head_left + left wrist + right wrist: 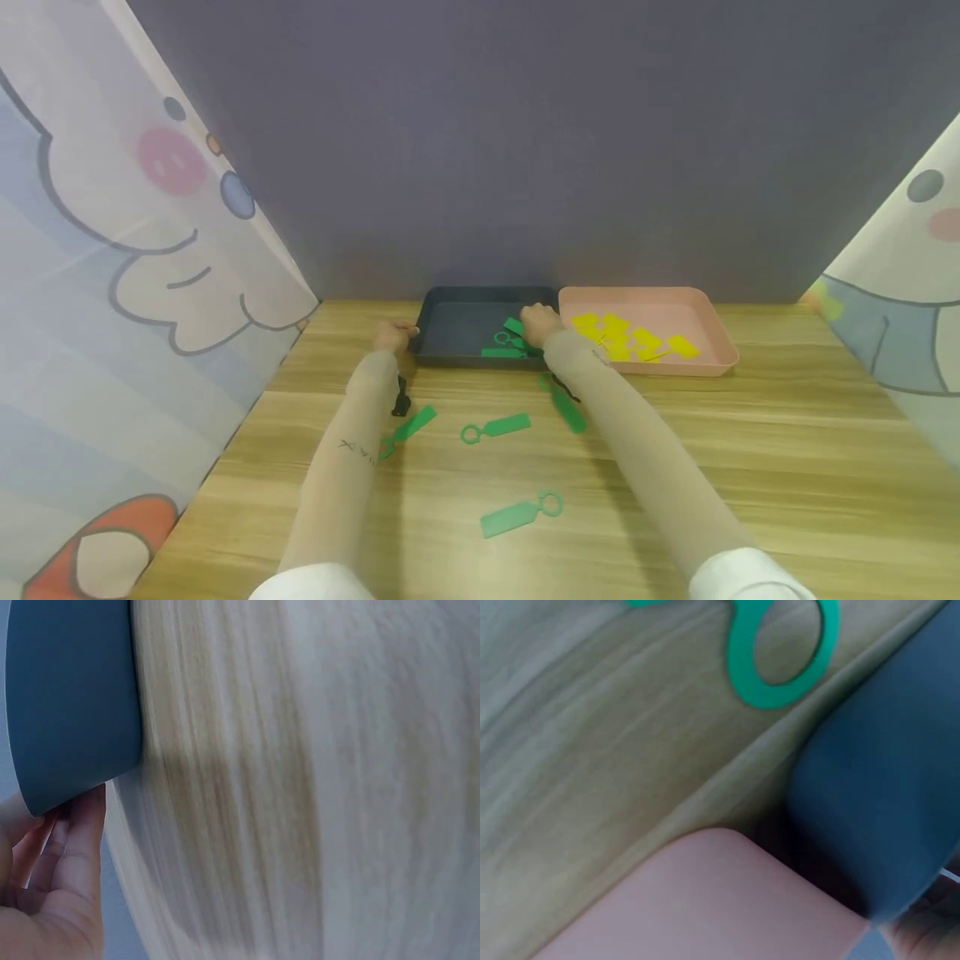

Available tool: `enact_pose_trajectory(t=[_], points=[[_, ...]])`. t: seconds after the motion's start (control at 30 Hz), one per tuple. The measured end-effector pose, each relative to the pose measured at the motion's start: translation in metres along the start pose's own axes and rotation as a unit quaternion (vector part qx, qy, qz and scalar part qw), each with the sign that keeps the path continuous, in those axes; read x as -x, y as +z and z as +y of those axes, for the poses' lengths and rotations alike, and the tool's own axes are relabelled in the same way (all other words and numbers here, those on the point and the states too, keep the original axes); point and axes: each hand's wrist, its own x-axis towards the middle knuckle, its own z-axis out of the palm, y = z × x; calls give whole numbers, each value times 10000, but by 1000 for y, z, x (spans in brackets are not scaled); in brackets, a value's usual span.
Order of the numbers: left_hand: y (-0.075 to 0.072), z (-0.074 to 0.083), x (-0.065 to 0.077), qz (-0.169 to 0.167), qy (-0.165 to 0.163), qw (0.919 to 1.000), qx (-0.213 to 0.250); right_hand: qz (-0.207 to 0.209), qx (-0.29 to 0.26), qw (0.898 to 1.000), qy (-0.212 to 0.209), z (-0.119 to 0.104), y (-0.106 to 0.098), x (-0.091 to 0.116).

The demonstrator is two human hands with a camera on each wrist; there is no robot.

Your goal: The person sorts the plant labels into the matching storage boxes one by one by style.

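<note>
My left hand (393, 335) pinches the left rim of a dark blue tray (450, 333). In the left wrist view, its thumb and fingers meet at the tray's corner (82, 735). Several green ring-ended tags (504, 353) lie at the right side inside that tray. Over the tray's right rim is my right hand (542, 323); its fingertips are hidden, so I cannot tell what they hold. Only a blurred bit of that hand (922, 930) appears in the right wrist view, past the tray's corner.
A pink tray (675, 312) with several yellow tags (615, 337) stands right beside the dark one. On the wooden table (315, 350) in front lie several green tags (506, 425), one partly under the left arm. A grey wall (495, 150) rises behind the trays.
</note>
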Motion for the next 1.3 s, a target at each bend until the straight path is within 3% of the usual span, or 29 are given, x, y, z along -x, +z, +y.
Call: enact_pose_trajectory(t=[0.57,1.07,1.3], points=[[1,6,5,-75,-99,9999,0,44,110,9999,66,10,11,-5],[0,3,-3,-91,-179,9996,176,-108,134,9995,-282,6,-1,0],[0,2,-2,-68,-176,9998,39,26,107,9985,-538,1,-13,13]])
